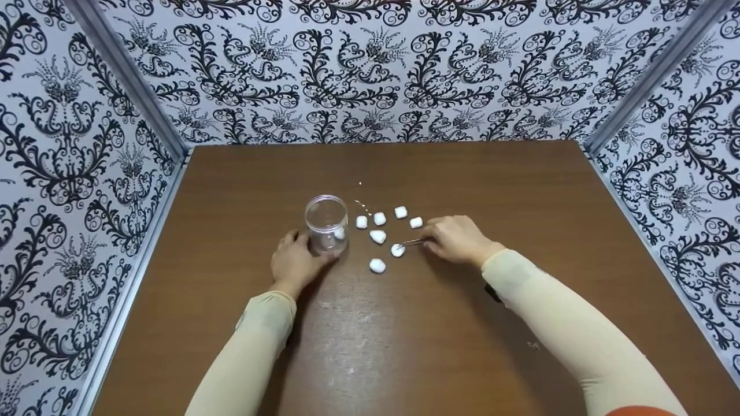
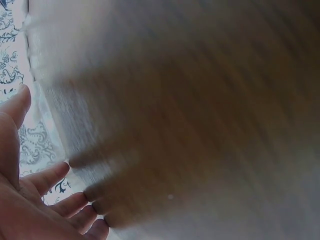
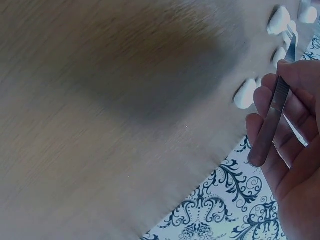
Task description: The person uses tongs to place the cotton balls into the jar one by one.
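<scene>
My left hand [image 1: 296,263] is wrapped round the lower part of a clear, open-topped jar [image 1: 326,215], thumb along its near side. A white cotton ball [image 1: 339,233] shows inside the jar. My right hand [image 1: 457,238] pinches metal tweezers [image 3: 274,117] between thumb and fingers, their tips pointing left. Those tips are right at another cotton ball [image 1: 398,251] on the table. Around it lie several more cotton balls, one nearer me [image 1: 377,266] and one by my right fingers [image 1: 416,222]. In the left wrist view the fingers [image 2: 52,177] of my left hand are spread.
The brown wooden table [image 1: 370,335] is bounded by patterned panels [image 1: 370,69] at the back and both sides, with metal corner posts. Small white crumbs [image 1: 361,204] lie behind the cotton balls, to the right of the jar.
</scene>
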`<move>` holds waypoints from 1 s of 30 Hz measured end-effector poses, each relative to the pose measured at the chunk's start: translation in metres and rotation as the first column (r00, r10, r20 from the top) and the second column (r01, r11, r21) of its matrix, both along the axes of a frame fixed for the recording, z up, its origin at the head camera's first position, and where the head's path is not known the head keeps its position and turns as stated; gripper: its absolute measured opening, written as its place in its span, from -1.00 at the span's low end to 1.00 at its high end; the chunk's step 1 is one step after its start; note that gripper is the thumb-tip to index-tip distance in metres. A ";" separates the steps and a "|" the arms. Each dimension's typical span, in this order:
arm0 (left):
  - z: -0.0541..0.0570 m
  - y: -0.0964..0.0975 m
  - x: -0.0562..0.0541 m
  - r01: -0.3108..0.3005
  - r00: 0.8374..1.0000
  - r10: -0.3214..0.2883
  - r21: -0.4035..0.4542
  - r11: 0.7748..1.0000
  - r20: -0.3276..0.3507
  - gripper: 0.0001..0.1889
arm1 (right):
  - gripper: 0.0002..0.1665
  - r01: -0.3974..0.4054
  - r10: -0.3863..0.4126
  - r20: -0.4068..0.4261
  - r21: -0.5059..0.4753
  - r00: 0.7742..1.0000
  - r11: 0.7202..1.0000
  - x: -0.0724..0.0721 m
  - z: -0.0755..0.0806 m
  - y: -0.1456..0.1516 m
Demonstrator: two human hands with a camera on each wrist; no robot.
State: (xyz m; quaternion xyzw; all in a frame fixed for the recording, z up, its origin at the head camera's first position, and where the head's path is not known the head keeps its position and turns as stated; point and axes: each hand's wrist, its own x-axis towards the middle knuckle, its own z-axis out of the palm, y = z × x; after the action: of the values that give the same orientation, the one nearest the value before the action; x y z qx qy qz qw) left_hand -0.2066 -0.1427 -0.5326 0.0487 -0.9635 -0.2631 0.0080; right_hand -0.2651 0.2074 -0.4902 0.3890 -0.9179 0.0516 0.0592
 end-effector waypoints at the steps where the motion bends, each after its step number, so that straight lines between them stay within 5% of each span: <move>1: 0.000 0.000 0.000 0.000 1.000 0.000 0.000 1.000 -0.003 -0.08 | -0.89 -0.001 0.001 -0.002 -0.001 1.000 1.000 0.000 0.000 0.000; 8: -0.002 -0.001 -0.002 0.002 0.998 -0.003 0.014 1.000 0.062 -0.10 | -0.89 -0.010 0.010 -0.022 -0.024 1.000 1.000 0.000 0.000 0.003; 30: -0.003 -0.001 -0.002 0.006 1.000 -0.006 0.017 1.000 0.000 -0.10 | -0.88 0.012 -0.013 -0.019 -0.019 1.000 1.000 0.002 0.013 0.005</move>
State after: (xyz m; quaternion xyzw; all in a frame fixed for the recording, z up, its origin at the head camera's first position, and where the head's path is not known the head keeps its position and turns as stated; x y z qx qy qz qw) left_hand -0.2083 -0.1435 -0.5353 0.0460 -0.9613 -0.2714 0.0070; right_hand -0.2629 0.2128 -0.4771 0.3831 -0.9192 0.0563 0.0720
